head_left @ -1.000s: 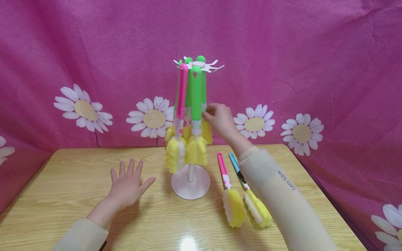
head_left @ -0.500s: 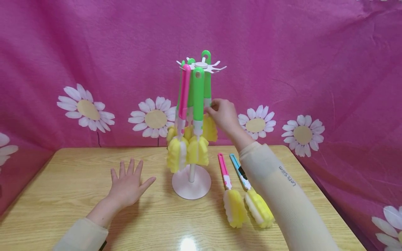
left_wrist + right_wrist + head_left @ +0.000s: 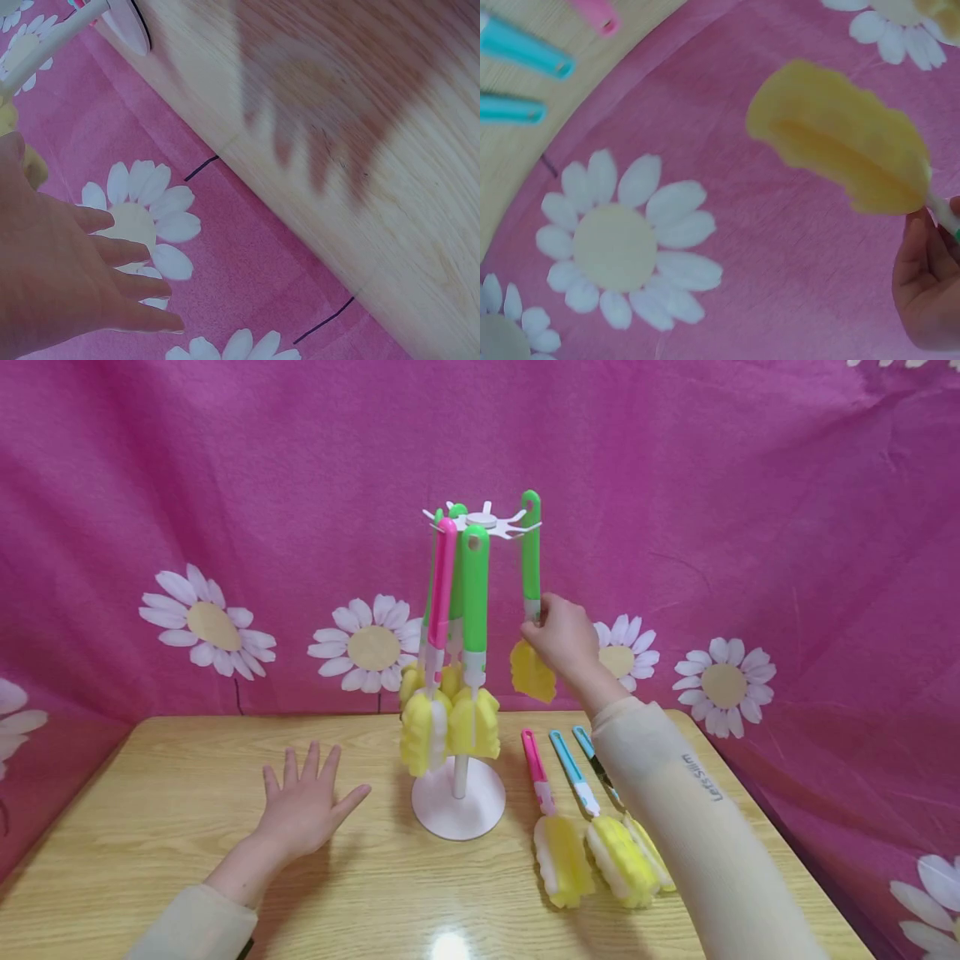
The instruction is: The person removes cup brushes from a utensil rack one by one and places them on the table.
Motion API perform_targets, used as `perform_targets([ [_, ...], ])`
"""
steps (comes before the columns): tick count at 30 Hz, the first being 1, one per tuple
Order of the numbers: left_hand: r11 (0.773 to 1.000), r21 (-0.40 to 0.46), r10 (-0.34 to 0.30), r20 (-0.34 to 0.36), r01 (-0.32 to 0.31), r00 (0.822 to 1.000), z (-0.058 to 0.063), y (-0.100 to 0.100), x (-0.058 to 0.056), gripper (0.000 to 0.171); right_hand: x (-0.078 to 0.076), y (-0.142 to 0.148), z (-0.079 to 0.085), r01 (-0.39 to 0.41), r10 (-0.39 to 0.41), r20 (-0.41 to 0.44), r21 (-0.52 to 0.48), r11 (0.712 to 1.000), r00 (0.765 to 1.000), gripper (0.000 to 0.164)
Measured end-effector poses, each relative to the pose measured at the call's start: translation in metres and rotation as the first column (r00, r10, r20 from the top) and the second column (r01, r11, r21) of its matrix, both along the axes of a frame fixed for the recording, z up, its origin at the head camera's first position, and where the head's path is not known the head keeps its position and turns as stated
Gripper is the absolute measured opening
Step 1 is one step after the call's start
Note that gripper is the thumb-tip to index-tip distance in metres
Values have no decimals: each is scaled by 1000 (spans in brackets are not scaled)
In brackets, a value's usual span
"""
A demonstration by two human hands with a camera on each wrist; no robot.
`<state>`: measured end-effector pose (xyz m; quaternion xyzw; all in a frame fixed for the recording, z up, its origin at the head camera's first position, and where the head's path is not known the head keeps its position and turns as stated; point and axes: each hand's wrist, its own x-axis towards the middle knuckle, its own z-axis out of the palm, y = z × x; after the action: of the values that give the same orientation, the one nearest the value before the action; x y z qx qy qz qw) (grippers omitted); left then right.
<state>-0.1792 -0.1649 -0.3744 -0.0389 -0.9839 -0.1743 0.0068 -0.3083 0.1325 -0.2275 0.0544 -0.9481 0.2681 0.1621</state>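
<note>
My right hand (image 3: 564, 635) pinches a green-handled sponge bottle brush (image 3: 531, 556) by its white neck, handle up and yellow sponge (image 3: 840, 139) down. The handle's top is at the right side of the white rack's hooked crown (image 3: 483, 520); I cannot tell whether they touch. From the rack's left and front hang a pink-handled brush (image 3: 441, 597), a green-handled brush (image 3: 475, 602) and others partly hidden behind them. My left hand (image 3: 302, 806) is spread, palm down, left of the rack, holding nothing; its shadow falls on the table in the left wrist view.
On the wooden table (image 3: 187, 777), right of the round rack base (image 3: 457, 814), lie a pink-handled brush (image 3: 562, 860), a blue-handled brush (image 3: 573, 772) and another blue one (image 3: 596, 760) partly under my right forearm. A pink daisy-print cloth (image 3: 675, 527) hangs behind.
My right hand has drawn the green-handled brush from the rack's back rightward, away from the other hanging brushes. A second blue brush now shows from under my forearm. My left hand stays put.
</note>
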Motion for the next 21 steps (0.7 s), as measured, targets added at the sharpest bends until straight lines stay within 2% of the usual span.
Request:
perform_targets([
  [4, 1000, -1, -5, -5, 5, 1000, -1, 1, 0, 87, -1, 11, -3, 28, -28, -7, 36, 999, 1000, 20],
  [11, 1000, 1, -3, -8, 3, 1000, -2, 2, -1, 87, -1, 31, -11, 12, -12, -7, 72, 997, 1000, 10],
  [17, 1000, -1, -4, -7, 4, 1000, -3, 2, -1, 88, -1, 56, -19, 6, -36, 140, 209, 978, 989, 21],
  [19, 1000, -2, -4, -7, 4, 1000, -3, 2, -2, 88, 0, 64, -23, -2, -50, 206, 246, 969, 977, 19],
  [21, 1000, 0, -4, -6, 4, 1000, -4, 2, -2, 89, 0, 73, -27, -6, -72, 298, 253, 968, 952, 16],
])
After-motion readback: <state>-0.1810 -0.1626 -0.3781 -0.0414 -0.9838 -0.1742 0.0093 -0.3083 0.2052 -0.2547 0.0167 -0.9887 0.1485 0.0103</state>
